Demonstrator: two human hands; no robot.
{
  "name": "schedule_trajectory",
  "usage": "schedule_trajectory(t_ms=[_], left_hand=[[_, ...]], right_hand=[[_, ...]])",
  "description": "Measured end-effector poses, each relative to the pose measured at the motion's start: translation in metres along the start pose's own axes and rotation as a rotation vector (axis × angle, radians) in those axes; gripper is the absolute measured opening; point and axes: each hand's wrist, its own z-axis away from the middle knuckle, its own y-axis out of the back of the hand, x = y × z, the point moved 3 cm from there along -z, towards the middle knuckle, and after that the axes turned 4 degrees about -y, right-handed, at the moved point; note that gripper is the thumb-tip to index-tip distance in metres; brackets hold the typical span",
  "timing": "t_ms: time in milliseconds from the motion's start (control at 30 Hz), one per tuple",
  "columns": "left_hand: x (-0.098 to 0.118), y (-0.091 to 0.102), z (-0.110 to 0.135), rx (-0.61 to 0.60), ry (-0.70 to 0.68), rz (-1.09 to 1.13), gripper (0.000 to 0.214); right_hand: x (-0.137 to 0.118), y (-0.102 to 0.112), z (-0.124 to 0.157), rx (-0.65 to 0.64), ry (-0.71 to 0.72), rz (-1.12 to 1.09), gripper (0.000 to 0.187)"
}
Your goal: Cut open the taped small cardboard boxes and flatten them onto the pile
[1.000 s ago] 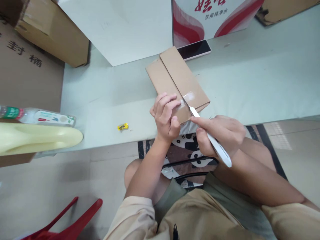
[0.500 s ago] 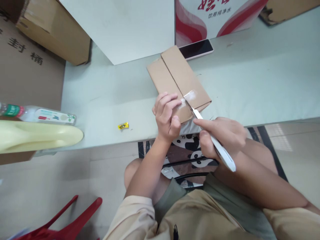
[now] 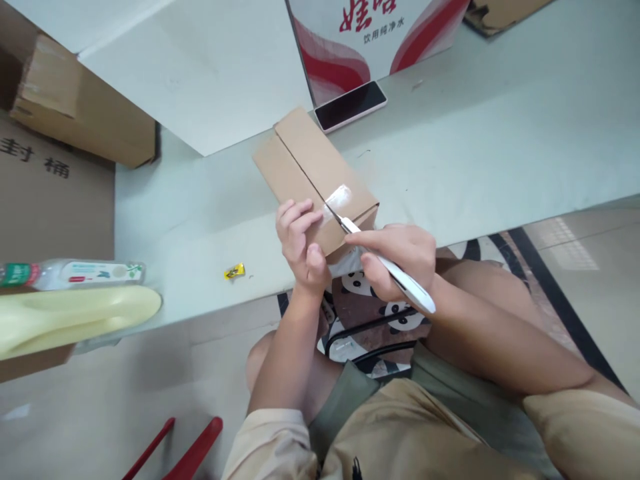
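Note:
A small brown cardboard box (image 3: 305, 163) lies at the table's front edge, a seam running along its top and a strip of clear tape (image 3: 339, 197) across that seam. My left hand (image 3: 303, 243) grips the near left corner, fingers on the top and thumb at the front. In my right hand (image 3: 400, 257) is a white utility knife (image 3: 395, 273), index finger stretched along its handle. Its blade meets the seam beside the tape; how deep the tip goes I cannot tell.
Behind the box are a phone (image 3: 351, 105), a white carton (image 3: 200, 73) and a red-and-white water carton (image 3: 380, 40). A yellow wrapped sweet (image 3: 234, 271) lies left of my hands. Further left are a plastic bottle (image 3: 95, 274), a pale yellow object (image 3: 80, 317) and large cardboard boxes (image 3: 100, 107).
The camera has turned, so the box, hands and table things appear further left. Both hands keep their holds, and the blade stays at the seam by the tape.

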Motion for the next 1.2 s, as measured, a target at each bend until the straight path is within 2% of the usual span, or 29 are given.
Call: schedule_trajectory(t_ms=[133, 233, 333, 500, 600, 667, 767, 833, 933, 1033, 1100, 1200], left_hand=[[-0.002, 0.001, 0.001, 0.017, -0.010, -0.005, 0.042], [-0.003, 0.002, 0.001, 0.027, -0.010, 0.010, 0.042], [-0.006, 0.004, 0.001, 0.051, 0.000, 0.035, 0.042], [-0.019, 0.019, 0.008, 0.101, 0.044, 0.142, 0.038], [-0.037, 0.032, 0.017, 0.180, 0.160, 0.235, 0.034], [-0.050, 0.040, 0.023, 0.255, 0.327, 0.299, 0.034], [-0.062, 0.048, 0.029, 0.374, 0.632, 0.435, 0.038], [-0.062, 0.050, 0.029, 0.382, 0.760, 0.555, 0.044], [-0.057, 0.051, 0.027, 0.297, 0.791, 0.635, 0.053], [-0.059, 0.054, 0.030, 0.259, 0.796, 0.558, 0.057], [-0.063, 0.056, 0.034, 0.258, 0.800, 0.501, 0.058], [-0.069, 0.057, 0.040, 0.229, 0.821, 0.470, 0.059]], right_hand=[[0.006, 0.015, 0.000, 0.133, 0.016, -0.154, 0.021], [0.023, 0.021, -0.001, 0.192, -0.094, -0.098, 0.019], [0.048, 0.018, -0.001, 0.113, -0.285, -0.036, 0.028], [0.076, 0.005, 0.007, -0.153, -0.525, -0.064, 0.040], [0.080, -0.002, 0.013, -0.310, -0.592, -0.103, 0.046], [0.081, -0.007, 0.017, -0.379, -0.603, -0.132, 0.047], [0.088, -0.011, 0.021, -0.405, -0.617, -0.159, 0.043], [0.095, -0.014, 0.022, -0.386, -0.644, -0.153, 0.040], [0.104, -0.017, 0.024, -0.370, -0.696, -0.156, 0.035], [0.103, -0.020, 0.024, -0.375, -0.715, -0.260, 0.031], [0.098, -0.020, 0.024, -0.355, -0.690, -0.352, 0.038], [0.094, -0.021, 0.023, -0.335, -0.662, -0.391, 0.057]])
